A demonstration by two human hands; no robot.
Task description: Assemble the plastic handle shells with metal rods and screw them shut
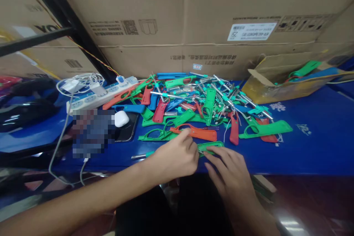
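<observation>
A green lighter casing (218,143) lies open side up at the front of the table, with small parts inside it. My right hand (232,173) holds it at its near edge, fingertips pressed on the shell. My left hand (179,156) is closed in a fist over the casing's left part; what its fingers grip is hidden. A metal lighter tube (139,156) with a teal collar sticks out to the left from under that hand. Just beyond my hands lie an orange lighter casing (204,134) and a green lighter casing (157,135).
Behind is a heap of colored casings and metal tubes with wires (221,96). A power strip (102,96), a phone (129,127) and a white earbud case (121,119) are at left. An open carton (268,88) holding casings stands at right. Large cardboard boxes (179,18) close the back.
</observation>
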